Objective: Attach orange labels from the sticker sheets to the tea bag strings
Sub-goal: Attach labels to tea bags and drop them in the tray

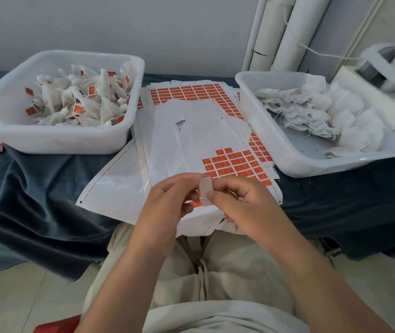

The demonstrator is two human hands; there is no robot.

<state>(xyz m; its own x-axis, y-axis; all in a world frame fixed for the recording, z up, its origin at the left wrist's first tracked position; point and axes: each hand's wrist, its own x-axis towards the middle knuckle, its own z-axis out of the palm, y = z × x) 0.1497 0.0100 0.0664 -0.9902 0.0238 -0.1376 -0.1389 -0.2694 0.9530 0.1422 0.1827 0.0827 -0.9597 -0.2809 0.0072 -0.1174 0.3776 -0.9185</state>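
Observation:
Both hands meet above the near edge of the sticker sheet (191, 140), which lies between two tubs and still carries orange labels (236, 163) at its near right and far end. My right hand (237, 200) pinches a small label (206, 192) that shows its pale back to me. My left hand (170, 200) pinches the same label from the left side. A tea bag partly shows below my right hand (230, 224); whether that hand holds it I cannot tell. No string is visible between the fingers.
A white tub (129, 131) at the left holds several tea bags with orange labels. A white tub (288, 150) at the right holds unlabelled tea bags. Dark blue cloth (47, 200) covers the table. White tubes lean at the back right; a few labelled bags lie at far left.

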